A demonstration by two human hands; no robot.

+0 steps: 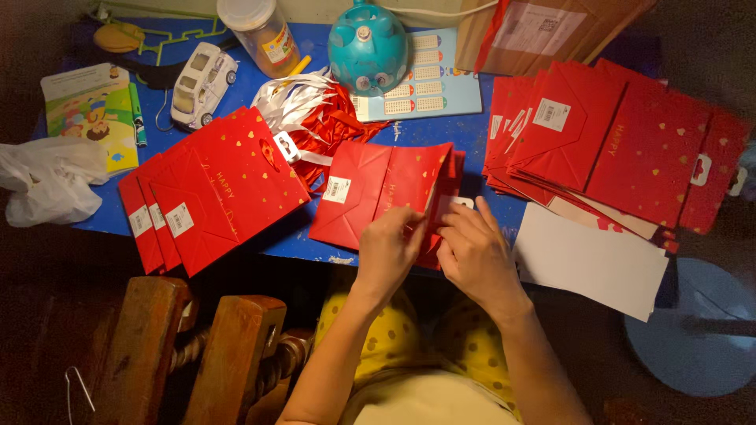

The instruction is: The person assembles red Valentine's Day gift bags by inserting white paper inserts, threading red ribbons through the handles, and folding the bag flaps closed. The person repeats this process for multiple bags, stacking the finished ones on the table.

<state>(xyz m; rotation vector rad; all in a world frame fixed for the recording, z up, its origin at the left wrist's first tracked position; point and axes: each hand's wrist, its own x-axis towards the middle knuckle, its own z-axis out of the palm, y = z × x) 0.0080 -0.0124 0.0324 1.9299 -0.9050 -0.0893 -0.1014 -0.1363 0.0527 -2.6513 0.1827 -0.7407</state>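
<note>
Head view: left hand (390,250) and right hand (475,250) pinch the flat red gift bag (378,193) at its near edge, fingers apparently closed. Risk: creasing or tearing; ribbon pile (315,110) beyond could snag.

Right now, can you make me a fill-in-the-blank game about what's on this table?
1. Both hands, left hand and right hand, touch a flat paper bag coloured ____.
2. The table top is coloured ____.
3. The toy car is coloured ____.
4. The round teal toy sits ____ the table edge than the hands.

Missing words: red; blue; white; farther from
</note>
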